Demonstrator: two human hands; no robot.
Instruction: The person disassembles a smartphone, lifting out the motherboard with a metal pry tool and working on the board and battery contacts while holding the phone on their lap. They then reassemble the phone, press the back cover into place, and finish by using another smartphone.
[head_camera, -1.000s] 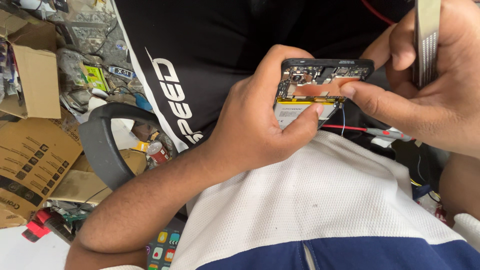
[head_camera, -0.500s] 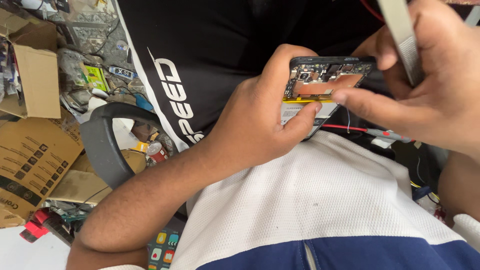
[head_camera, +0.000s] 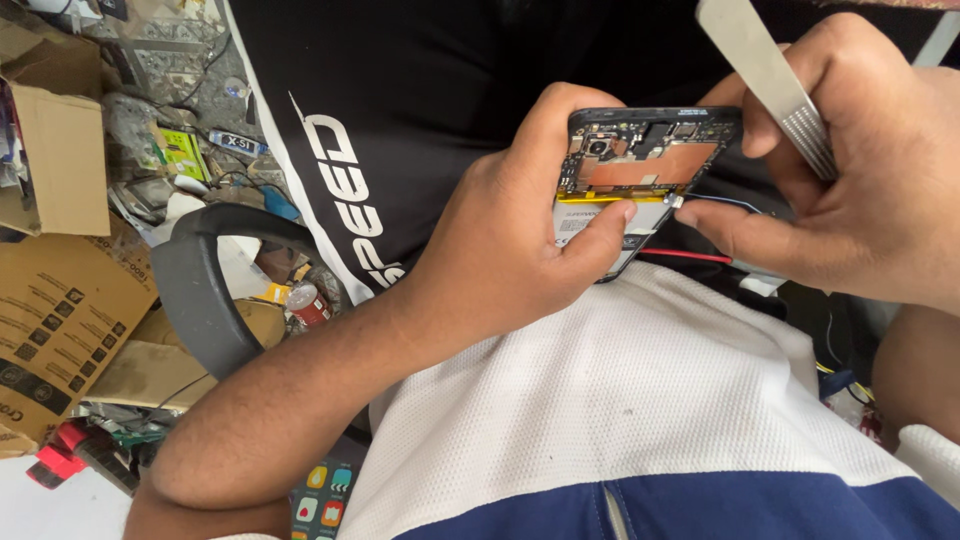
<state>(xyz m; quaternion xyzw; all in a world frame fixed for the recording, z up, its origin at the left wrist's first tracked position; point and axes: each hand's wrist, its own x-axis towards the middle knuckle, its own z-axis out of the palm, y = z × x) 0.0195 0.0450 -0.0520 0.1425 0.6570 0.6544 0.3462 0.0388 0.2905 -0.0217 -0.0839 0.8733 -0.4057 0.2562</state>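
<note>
The right hand (head_camera: 850, 170) has drawn back from the opened phone (head_camera: 640, 175): its forefinger, earlier laid across the phone's yellow strip, now touches only the phone's right edge. The metal tweezers (head_camera: 770, 85), earlier upright, now slant away from the phone.

At nine o'clock I saw a cluttered floor (head_camera: 150, 130) with cardboard boxes (head_camera: 55, 310) stacked about. A black chair armrest (head_camera: 200, 290) curved at eight o'clock. Soft daylight lay evenly over it all.
</note>
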